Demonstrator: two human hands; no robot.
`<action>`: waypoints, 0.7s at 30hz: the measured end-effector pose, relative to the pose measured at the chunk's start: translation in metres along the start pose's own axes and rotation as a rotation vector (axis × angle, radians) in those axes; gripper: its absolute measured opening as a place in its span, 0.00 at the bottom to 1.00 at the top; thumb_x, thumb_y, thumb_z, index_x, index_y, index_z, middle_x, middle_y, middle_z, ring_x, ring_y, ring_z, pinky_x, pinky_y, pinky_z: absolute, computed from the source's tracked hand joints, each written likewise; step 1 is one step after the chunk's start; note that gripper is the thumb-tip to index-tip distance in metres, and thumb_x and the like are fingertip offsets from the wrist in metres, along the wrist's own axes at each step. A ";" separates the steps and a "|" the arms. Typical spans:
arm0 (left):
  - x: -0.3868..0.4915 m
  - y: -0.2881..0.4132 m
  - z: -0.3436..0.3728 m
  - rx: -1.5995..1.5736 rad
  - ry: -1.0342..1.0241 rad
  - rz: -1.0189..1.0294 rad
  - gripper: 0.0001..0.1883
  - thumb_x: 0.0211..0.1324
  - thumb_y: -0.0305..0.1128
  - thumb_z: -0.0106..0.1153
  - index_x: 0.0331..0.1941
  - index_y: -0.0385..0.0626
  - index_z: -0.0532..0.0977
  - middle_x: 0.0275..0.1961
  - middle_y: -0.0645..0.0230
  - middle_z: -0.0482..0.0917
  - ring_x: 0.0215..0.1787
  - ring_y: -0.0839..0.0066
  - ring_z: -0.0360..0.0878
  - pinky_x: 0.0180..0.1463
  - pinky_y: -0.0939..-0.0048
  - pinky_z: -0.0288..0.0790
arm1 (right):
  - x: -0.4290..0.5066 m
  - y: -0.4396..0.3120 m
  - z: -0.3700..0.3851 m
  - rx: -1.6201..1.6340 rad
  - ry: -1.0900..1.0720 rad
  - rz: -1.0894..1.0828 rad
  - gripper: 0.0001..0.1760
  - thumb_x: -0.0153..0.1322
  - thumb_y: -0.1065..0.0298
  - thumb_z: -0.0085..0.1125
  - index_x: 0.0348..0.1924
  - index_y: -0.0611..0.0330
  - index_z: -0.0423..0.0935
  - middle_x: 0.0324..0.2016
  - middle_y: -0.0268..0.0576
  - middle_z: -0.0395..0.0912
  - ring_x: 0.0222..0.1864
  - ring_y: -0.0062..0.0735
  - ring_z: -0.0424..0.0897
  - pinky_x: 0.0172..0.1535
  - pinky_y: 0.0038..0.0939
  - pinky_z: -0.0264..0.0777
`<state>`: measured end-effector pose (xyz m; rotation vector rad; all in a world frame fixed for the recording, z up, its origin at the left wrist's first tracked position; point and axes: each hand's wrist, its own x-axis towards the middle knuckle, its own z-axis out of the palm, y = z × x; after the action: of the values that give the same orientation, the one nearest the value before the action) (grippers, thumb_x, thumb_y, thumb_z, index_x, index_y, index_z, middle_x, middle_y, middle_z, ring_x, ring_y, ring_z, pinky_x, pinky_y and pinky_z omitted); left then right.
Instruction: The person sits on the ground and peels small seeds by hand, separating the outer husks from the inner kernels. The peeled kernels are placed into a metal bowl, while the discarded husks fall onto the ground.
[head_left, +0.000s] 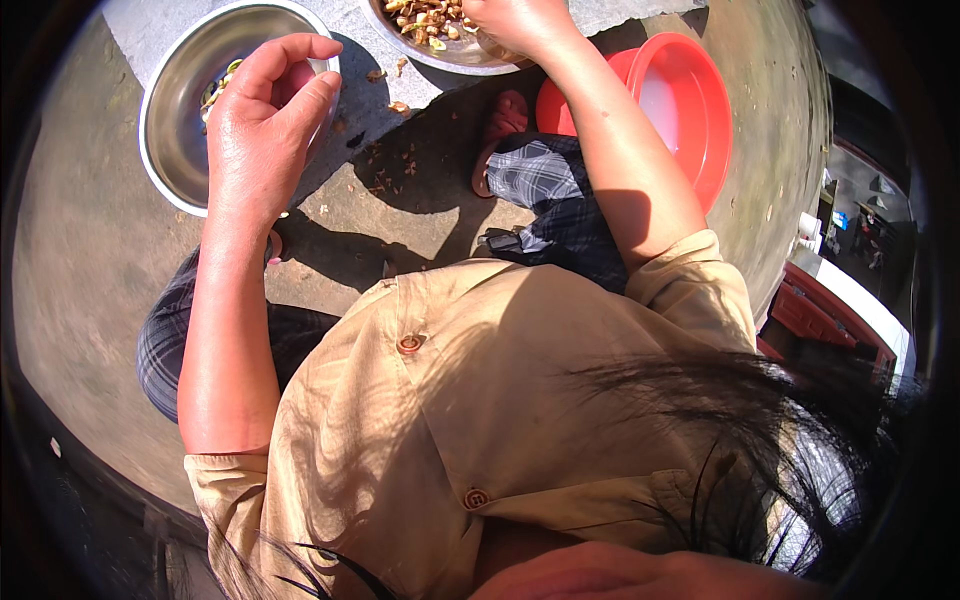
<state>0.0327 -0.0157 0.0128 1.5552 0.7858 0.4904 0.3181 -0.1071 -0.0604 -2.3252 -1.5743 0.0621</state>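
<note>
My left hand (262, 124) is over the right part of a steel basin (169, 112), fingers curled and the thumb near the index fingertip; whether something small is between them cannot be seen. Some small pale and greenish pieces (217, 90) lie in that basin, partly behind the hand. My right hand (517, 26) reaches over the rim of a second metal bowl (480, 60), cut off by the top edge of the picture. Its fingertips are hidden. That bowl holds a heap of small brown and pale pieces (427, 22), perhaps bulbs or pods; their kind is unclear.
Both bowls stand on a grey stone slab (360, 45), with brown scraps (399, 107) on it. Red plastic basins (690, 105) stand at the right, beyond my right forearm. My sandalled foot (506, 120) is below the slab, on the concrete floor (322, 277), where more scraps lie.
</note>
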 end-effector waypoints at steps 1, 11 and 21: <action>0.001 -0.001 0.001 -0.018 -0.024 0.003 0.11 0.67 0.27 0.66 0.52 0.46 0.84 0.34 0.81 0.78 0.36 0.91 0.74 0.42 0.84 0.72 | -0.001 0.007 0.003 0.001 0.022 -0.040 0.23 0.74 0.59 0.58 0.60 0.55 0.80 0.57 0.56 0.81 0.61 0.53 0.78 0.66 0.47 0.72; 0.006 0.008 0.022 -0.073 -0.061 0.002 0.10 0.68 0.31 0.66 0.50 0.43 0.84 0.36 0.79 0.83 0.32 0.90 0.73 0.37 0.84 0.70 | 0.002 -0.004 -0.032 0.426 -0.096 0.034 0.29 0.68 0.60 0.73 0.61 0.58 0.80 0.59 0.54 0.79 0.64 0.49 0.76 0.67 0.46 0.72; 0.011 -0.003 0.019 -0.098 -0.141 -0.078 0.14 0.71 0.38 0.64 0.55 0.47 0.83 0.42 0.77 0.87 0.33 0.89 0.72 0.34 0.85 0.61 | -0.020 -0.091 -0.114 0.964 -0.617 0.271 0.16 0.71 0.59 0.72 0.47 0.57 0.86 0.40 0.44 0.86 0.44 0.33 0.83 0.48 0.35 0.78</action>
<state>0.0526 -0.0205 0.0057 1.4458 0.7005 0.3527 0.2541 -0.1233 0.0710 -1.7348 -1.0219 1.3713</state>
